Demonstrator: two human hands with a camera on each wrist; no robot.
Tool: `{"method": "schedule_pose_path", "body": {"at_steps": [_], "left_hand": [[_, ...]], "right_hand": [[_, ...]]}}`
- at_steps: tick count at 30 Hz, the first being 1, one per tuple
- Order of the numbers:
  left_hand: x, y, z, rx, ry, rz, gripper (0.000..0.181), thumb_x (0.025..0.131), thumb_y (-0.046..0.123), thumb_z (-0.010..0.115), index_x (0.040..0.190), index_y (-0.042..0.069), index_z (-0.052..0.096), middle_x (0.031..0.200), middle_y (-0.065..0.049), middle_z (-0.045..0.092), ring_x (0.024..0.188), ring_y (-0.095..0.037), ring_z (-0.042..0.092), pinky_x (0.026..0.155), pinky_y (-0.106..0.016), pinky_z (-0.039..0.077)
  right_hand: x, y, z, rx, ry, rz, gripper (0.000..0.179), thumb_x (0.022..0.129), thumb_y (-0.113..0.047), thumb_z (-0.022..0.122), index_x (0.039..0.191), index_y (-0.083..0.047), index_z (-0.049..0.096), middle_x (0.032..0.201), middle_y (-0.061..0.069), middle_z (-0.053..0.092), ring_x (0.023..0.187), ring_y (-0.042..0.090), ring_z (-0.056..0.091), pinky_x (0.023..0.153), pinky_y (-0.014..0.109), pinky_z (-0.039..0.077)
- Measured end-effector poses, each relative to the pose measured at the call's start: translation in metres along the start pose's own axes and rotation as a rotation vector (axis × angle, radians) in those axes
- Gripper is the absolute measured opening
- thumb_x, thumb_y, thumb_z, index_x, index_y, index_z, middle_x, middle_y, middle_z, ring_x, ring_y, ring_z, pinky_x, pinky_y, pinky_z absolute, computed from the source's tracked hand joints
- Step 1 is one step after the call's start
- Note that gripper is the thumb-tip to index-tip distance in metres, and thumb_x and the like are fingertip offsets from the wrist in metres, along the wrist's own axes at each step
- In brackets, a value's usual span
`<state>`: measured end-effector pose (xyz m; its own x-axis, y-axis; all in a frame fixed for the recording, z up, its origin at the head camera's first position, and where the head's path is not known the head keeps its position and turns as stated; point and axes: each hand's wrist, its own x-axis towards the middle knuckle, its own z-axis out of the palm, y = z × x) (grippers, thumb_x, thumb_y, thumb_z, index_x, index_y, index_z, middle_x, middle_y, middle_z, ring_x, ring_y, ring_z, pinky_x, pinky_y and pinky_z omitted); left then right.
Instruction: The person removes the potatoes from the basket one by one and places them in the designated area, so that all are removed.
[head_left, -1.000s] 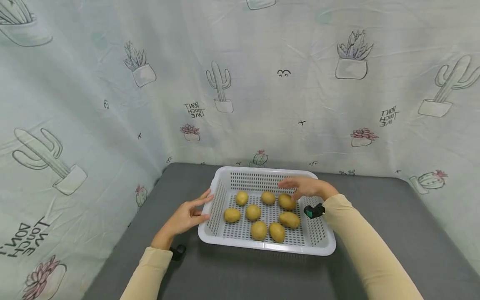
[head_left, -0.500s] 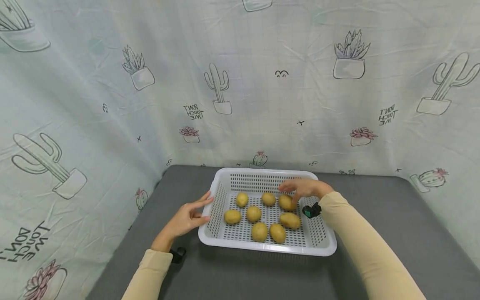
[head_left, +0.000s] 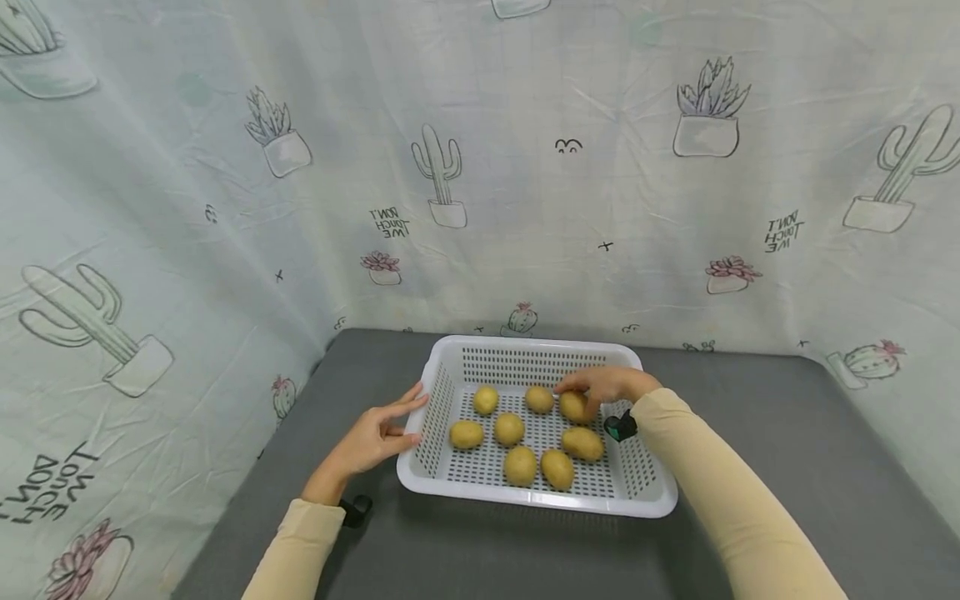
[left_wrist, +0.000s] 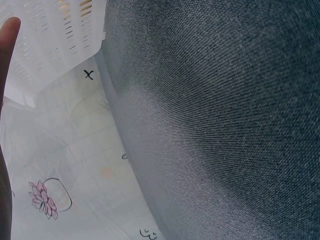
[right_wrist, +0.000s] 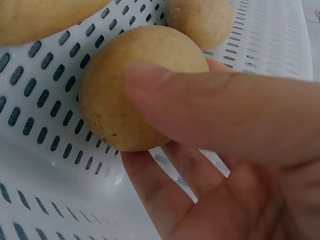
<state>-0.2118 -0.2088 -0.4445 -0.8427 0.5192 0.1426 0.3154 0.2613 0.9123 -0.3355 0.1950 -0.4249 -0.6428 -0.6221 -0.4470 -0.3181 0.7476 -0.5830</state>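
A white perforated plastic basket (head_left: 536, 493) with several yellow-brown potatoes rests on the dark grey table. At its back right my right hand (head_left: 611, 384) grips a potato (head_left: 572, 407) from the right side. In the right wrist view, the thumb lies across the upper face of this potato (right_wrist: 105, 107) and the fingers curl under and behind it. My left hand (head_left: 369, 437) touches the basket's left rim, thumb and fingers spread. The left wrist view catches only one fingertip (left_wrist: 9, 32) and part of the hand, beside the basket's side wall (left_wrist: 52, 42).
Another potato (head_left: 582, 444) lies just in front of the gripped one, and one more (head_left: 538, 399) to its left. Bare grey cloth (head_left: 450, 558) spreads in front of the basket. A curtain (head_left: 517, 192) printed with cacti hangs behind and on both sides.
My right hand has come down lower onto the back right potato, and its fingers have closed round it. The left hand stays at the left rim.
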Motion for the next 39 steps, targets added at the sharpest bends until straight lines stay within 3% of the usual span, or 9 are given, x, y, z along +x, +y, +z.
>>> {"method": "schedule_pose_path", "body": {"at_steps": [4,12,24,33,39], "left_hand": [[0.001,0.003,-0.002,-0.009,0.005,-0.003,0.064,0.089,0.005,0.064,0.145,-0.003,0.034,0.158,-0.018,0.01,0.097,-0.039,0.066,0.075,-0.028,0.055],[0.004,0.006,-0.004,0.009,0.023,-0.017,0.064,0.09,0.008,0.065,0.145,0.001,0.035,0.159,-0.013,0.012,0.097,-0.032,0.068,0.076,-0.028,0.055],[0.0,0.004,-0.002,0.002,0.023,-0.009,0.064,0.089,0.007,0.065,0.145,-0.001,0.034,0.158,-0.017,0.012,0.094,-0.034,0.068,0.074,-0.027,0.055],[-0.001,0.001,0.001,0.013,0.015,0.019,0.063,0.089,0.003,0.063,0.144,-0.006,0.033,0.156,-0.022,0.011,0.092,-0.037,0.068,0.073,-0.027,0.055],[0.0,0.0,-0.002,-0.012,-0.004,0.002,0.064,0.09,0.003,0.063,0.145,-0.005,0.032,0.158,-0.02,0.009,0.095,-0.039,0.067,0.075,-0.027,0.055]], "right_hand": [[-0.005,-0.005,-0.004,-0.035,-0.012,-0.024,0.069,0.072,0.005,0.069,0.135,-0.018,0.055,0.139,0.015,0.046,0.125,0.032,0.044,0.104,0.051,0.036],[0.0,-0.008,-0.006,-0.07,0.029,0.04,0.072,0.071,0.008,0.071,0.135,-0.018,0.054,0.14,0.014,0.045,0.126,0.031,0.043,0.104,0.05,0.036],[0.001,-0.008,0.0,-0.025,0.033,0.061,0.073,0.069,0.011,0.072,0.133,-0.02,0.057,0.137,0.012,0.048,0.107,0.022,0.046,0.084,0.033,0.047],[-0.002,-0.008,0.001,-0.041,0.098,0.066,0.072,0.07,0.005,0.075,0.135,-0.019,0.055,0.143,0.013,0.044,0.122,0.029,0.046,0.098,0.046,0.043],[-0.009,-0.01,-0.001,0.028,0.159,-0.015,0.072,0.072,0.003,0.073,0.138,-0.014,0.051,0.141,0.015,0.046,0.127,0.04,0.043,0.099,0.052,0.041]]}}
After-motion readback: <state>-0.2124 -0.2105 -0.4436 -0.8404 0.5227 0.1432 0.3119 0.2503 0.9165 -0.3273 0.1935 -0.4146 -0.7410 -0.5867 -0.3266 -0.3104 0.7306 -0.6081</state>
